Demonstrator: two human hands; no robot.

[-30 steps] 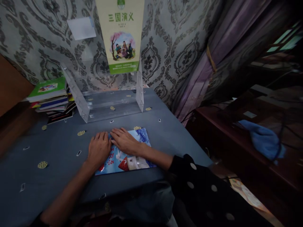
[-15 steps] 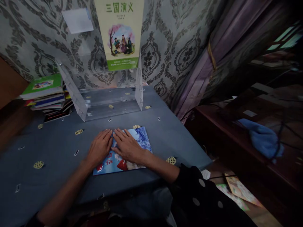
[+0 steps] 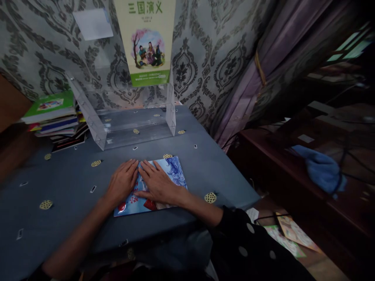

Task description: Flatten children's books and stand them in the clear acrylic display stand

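Observation:
A thin blue picture book (image 3: pixel 175 173) with swirling waves and red lettering on its cover lies flat near the table's front edge. My left hand (image 3: pixel 123 180) rests palm down over its left side, fingers stretched out. Flat on the middle of the cover is my right hand (image 3: pixel 159 183), its fingers extended and the thumb spread toward the left. The fingertips of both hands almost meet near the book's top edge. Neither hand grips anything. Part of the cover picture is hidden under the hands.
A clear acrylic stand (image 3: pixel 140 134) is at the back, a green-and-cream book (image 3: pixel 149 43) upright on its upper part. Left of it is a book stack (image 3: pixel 52 111). The blue tablecloth (image 3: pixel 70 207) has pineapple prints. A dark red bench (image 3: pixel 272 168) with a blue cloth (image 3: pixel 322 171) is at right.
My right thumb has spread away from the fingers, slightly down and left over the cover. The whole view has shifted a little; both hands remain on the book.

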